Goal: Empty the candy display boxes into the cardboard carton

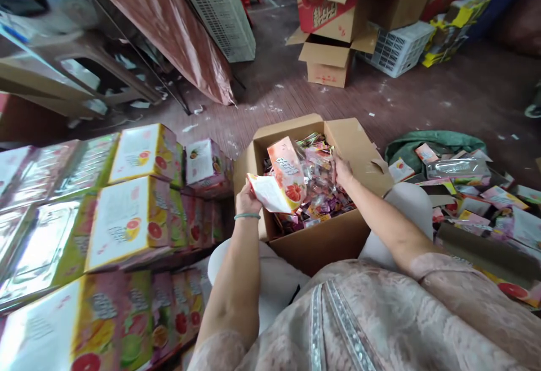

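Note:
My left hand [248, 199], a teal band at its wrist, grips a small printed carton [287, 171] by its white side. Grapefruit pictures cover the carton's pink face, and it is tilted over an open cardboard box [319, 252] between my knees. My right hand [341, 171] is closed on the edge of a clear plastic tray [315, 171] beside the carton's right end. Whether the tray still touches the carton I cannot tell. Beneath both hands, many small colourful sachets [323, 206] fill the cardboard box.
Stacks of fruit-printed cartons [129, 227] stand close on my left. To my right, a green sack [395, 148] lies behind a heap of discarded cartons [477, 202] and clear plastic. Farther off are open cardboard boxes [325, 66], a grey crate [399, 49] and a pale crate [220, 10].

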